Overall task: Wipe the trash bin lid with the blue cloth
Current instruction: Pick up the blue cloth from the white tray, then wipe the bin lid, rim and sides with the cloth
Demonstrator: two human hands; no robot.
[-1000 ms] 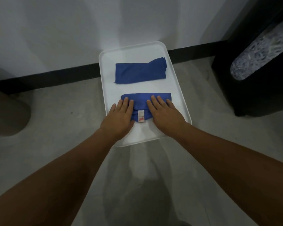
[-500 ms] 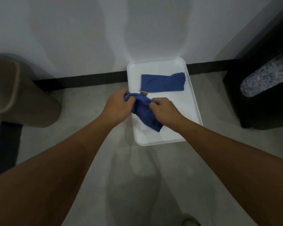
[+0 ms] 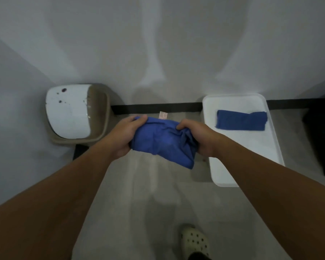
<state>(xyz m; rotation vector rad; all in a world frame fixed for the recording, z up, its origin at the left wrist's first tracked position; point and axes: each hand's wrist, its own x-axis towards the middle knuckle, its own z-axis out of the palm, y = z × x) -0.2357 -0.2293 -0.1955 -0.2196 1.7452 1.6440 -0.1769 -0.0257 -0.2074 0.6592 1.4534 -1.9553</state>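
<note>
Far left, vs the wall: tan trash bin [image 3: 101, 117], its white lid [image 3: 68, 113] facing up w/ a few dark spots near the top edge. Just right of it, left hand [image 3: 120, 136], fingers curled tight round the left end of the blue cloth [image 3: 159, 139]. Cloth hangs bunched in the air btwn both hands, above the floor, small pale tag poking up at the top. Right hand [image 3: 197, 136] clenched on the cloth's right end. Further right, white tray [image 3: 251, 158] on the floor w/ a 2nd folded blue cloth [image 3: 241, 122] lying flat. Bottom: pale clog [image 3: 194, 239].
</note>
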